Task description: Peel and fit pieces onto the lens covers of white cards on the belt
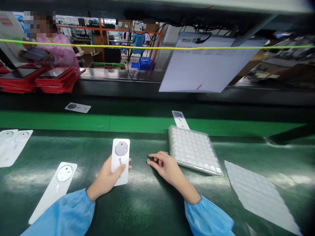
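Note:
My left hand [107,173] is closed around a white phone back cover [120,177], its thumb lying across the front. This panel stands tilted up, with a grey octagonal camera disc near its top and dark lettering below. To the right of it, my right hand [164,164] makes a loose pinch. A tiny pale round piece [148,160] shows at the thumb tip, between thumb and index finger; its exact kind is too small to tell. Just beyond that hand lies a clear plastic tray [194,147] with rows of small whitish compartments.
More white back covers lie at the left [52,193], far left [14,149], on the back ledge [78,107] and behind the tray [180,120]. A pale sheet [261,193] rests at right. Red stacks [56,79], a hanging white panel [199,65] and a person in pink [59,49] are beyond.

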Demonstrator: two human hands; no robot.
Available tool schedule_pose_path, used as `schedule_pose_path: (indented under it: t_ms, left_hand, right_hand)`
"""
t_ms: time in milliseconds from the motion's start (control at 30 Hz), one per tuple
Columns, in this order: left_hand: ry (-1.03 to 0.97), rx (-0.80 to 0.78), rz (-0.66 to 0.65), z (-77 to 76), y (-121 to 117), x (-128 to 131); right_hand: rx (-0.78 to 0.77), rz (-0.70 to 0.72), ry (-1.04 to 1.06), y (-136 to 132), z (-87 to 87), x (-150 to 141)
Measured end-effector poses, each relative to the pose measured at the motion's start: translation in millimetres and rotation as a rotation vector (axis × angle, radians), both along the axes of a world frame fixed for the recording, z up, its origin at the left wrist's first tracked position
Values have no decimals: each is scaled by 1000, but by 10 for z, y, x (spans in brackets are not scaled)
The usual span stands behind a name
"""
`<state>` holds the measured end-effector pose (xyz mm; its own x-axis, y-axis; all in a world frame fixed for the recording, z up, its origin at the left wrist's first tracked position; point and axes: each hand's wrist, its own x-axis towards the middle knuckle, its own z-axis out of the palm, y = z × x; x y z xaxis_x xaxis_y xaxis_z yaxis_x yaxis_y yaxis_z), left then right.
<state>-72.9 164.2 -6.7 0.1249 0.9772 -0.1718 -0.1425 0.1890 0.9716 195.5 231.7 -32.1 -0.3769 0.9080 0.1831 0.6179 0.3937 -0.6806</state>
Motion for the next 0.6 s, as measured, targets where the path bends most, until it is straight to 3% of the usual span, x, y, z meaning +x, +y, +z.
schedule_pose_path:
  t_ms: [167,367,467,600]
  left_hand:
    - [21,0,5,-16,21,-13]
    - [-18,19,-27,-3,41,-30]
    - [-35,15,-41,-20,44,-36]
    - [-99,32,-62,-53,28,-24]
  right_hand:
    - [-65,-38,-144,296,226,-191]
    - [-118,-16,-241,1046,574,-550]
    - [-169,5,-244,1307,652,-653]
    - [-216,53,-199,1443,663,-726]
